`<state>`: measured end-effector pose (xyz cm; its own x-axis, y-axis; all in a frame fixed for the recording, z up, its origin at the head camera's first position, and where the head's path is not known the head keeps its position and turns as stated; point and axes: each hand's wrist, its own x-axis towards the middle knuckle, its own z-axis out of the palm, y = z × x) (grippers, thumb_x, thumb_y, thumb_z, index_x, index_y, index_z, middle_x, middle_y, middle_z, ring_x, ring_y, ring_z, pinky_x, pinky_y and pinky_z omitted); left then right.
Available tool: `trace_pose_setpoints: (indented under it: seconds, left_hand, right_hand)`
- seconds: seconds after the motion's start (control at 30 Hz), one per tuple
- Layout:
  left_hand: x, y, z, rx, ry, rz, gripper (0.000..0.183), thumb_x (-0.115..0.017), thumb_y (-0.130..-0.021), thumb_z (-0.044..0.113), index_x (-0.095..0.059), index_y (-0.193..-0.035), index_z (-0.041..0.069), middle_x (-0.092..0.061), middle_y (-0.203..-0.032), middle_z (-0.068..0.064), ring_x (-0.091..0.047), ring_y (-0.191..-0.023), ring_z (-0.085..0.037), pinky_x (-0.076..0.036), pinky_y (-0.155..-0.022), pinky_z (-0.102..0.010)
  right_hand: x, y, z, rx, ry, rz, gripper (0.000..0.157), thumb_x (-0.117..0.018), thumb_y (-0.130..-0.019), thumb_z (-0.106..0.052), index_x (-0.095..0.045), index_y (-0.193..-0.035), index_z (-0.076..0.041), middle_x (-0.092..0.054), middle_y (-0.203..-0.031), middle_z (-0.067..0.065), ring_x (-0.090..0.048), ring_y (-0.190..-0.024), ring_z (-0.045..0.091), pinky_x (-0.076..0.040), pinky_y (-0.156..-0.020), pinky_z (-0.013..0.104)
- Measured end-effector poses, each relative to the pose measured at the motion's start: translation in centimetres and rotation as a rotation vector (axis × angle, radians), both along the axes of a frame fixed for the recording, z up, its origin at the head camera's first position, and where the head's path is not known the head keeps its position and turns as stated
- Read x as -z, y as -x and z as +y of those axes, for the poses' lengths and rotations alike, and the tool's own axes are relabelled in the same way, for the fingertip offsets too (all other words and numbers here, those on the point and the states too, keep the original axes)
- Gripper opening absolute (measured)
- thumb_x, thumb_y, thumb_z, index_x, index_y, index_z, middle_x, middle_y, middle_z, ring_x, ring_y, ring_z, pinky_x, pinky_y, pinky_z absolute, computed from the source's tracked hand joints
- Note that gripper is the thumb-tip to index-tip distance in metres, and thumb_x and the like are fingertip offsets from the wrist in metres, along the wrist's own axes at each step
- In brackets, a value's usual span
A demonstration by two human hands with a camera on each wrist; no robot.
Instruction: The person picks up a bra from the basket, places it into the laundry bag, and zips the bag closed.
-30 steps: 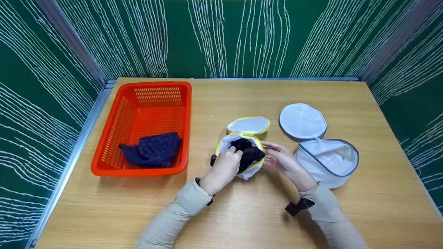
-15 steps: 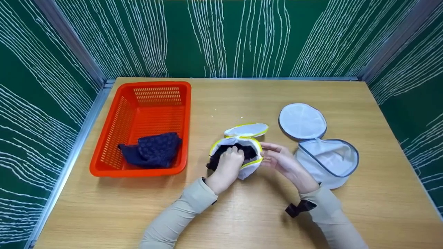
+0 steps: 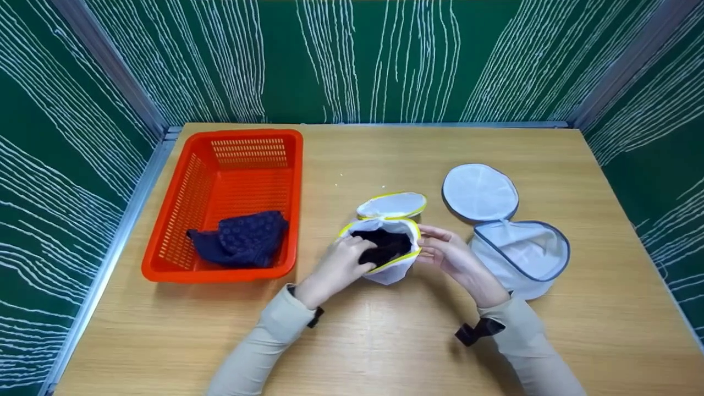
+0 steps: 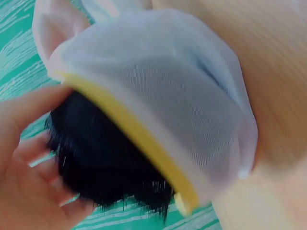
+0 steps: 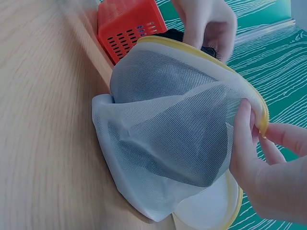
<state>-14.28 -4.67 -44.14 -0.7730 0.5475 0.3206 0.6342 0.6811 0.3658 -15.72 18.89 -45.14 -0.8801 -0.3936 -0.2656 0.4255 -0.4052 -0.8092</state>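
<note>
In the head view, a white mesh laundry bag with yellow zip edging (image 3: 389, 273) stands mid-table, its round lid (image 3: 391, 205) folded back. A black, lace-edged garment (image 3: 388, 246) fills its mouth. My left hand (image 3: 342, 269) is at the mouth's left side, thumb and fingers spread about the garment. The left wrist view shows the garment's lace edge (image 4: 110, 187) bulging past the yellow rim beside those fingers. My right hand (image 3: 454, 261) pinches the bag's right rim; in the right wrist view its thumb lies against the mesh (image 5: 192, 134).
At left stands an orange basket (image 3: 300, 181) with a folded navy garment (image 3: 242, 240) in it. A second white mesh bag with grey edging (image 3: 514, 269) lies unzipped at right, its lid (image 3: 480, 192) behind it. Green panels with white lines (image 3: 407, 60) border the table.
My left hand has come up out of the bag's mouth and shifted left, its fingers spreading. The black garment now sits lower inside the bag. My right hand stays at the rim.
</note>
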Motion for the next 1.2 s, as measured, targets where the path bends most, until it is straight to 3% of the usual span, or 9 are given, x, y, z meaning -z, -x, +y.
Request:
trace_pose_setpoints:
  seconds: [0.23, 0.33, 0.63, 0.83, 1.1, 1.2]
  left_hand:
    - [0.0, -0.2, -1.8, 0.051, -0.023, -0.086, 0.023, -0.069, -0.075, 0.015, -0.065, -0.095, 0.005, -0.063, -0.092, -0.006, -0.058, -0.089, -0.020, -0.045, -0.080, -0.033]
    - [0.4, -0.2, -1.9, 0.089, -0.037, -0.087, 0.017, -0.066, -0.077, 0.010, -0.066, -0.092, 0.005, -0.062, -0.090, -0.005, -0.058, -0.086, -0.019, -0.046, -0.077, -0.030]
    - [0.4, -0.1, -0.5, 0.161, -0.013, 0.067, 0.013, -0.062, -0.075, 0.000, -0.068, -0.086, 0.004, -0.058, -0.083, -0.006, -0.056, -0.080, -0.020, -0.047, -0.074, -0.028]
    - [-0.1, 0.0, 0.9, 0.127, 0.071, 0.132, 0.009, -0.064, -0.071, 0.000, -0.067, -0.077, 0.006, -0.055, -0.075, -0.005, -0.055, -0.072, -0.020, -0.046, -0.067, -0.028]
    - [0.4, 0.6, 2.3, 0.098, 0.159, 0.058, 0.009, -0.062, -0.072, 0.002, -0.069, -0.074, 0.008, -0.057, -0.073, -0.003, -0.057, -0.069, -0.016, -0.046, -0.063, -0.026]
    - [0.7, 0.7, 2.7, 0.091, 0.172, -0.004, 0.009, -0.062, -0.072, 0.003, -0.069, -0.074, 0.008, -0.059, -0.075, -0.003, -0.058, -0.072, -0.016, -0.047, -0.063, -0.025]
  right_hand:
    - [-0.1, 0.0, 0.1, 0.038, -0.029, -0.046, 0.031, -0.044, -0.086, 0.007, -0.064, -0.095, -0.015, -0.065, -0.086, 0.005, -0.062, -0.077, 0.016, -0.051, -0.072, 0.030]
    - [-0.1, -0.1, 0.1, 0.047, -0.029, -0.054, 0.031, -0.044, -0.086, 0.008, -0.064, -0.094, -0.014, -0.065, -0.085, 0.006, -0.062, -0.076, 0.016, -0.051, -0.071, 0.030]
    - [-0.4, -0.4, -0.2, 0.053, -0.001, -0.067, 0.033, -0.041, -0.086, 0.010, -0.064, -0.094, -0.013, -0.065, -0.084, 0.007, -0.062, -0.075, 0.017, -0.051, -0.069, 0.029]
    - [-0.6, -0.6, -0.4, 0.009, 0.016, -0.021, 0.034, -0.040, -0.086, 0.010, -0.063, -0.096, -0.012, -0.065, -0.086, 0.006, -0.062, -0.078, 0.016, -0.051, -0.071, 0.030]
    - [-0.8, -1.0, -0.5, -0.042, 0.009, -0.012, 0.034, -0.042, -0.086, 0.010, -0.065, -0.096, -0.014, -0.065, -0.089, 0.005, -0.062, -0.080, 0.016, -0.051, -0.073, 0.029]
    - [-0.7, -1.0, -0.4, -0.043, 0.004, -0.013, 0.033, -0.044, -0.086, 0.009, -0.065, -0.097, -0.014, -0.065, -0.090, 0.005, -0.062, -0.081, 0.017, -0.051, -0.074, 0.030]
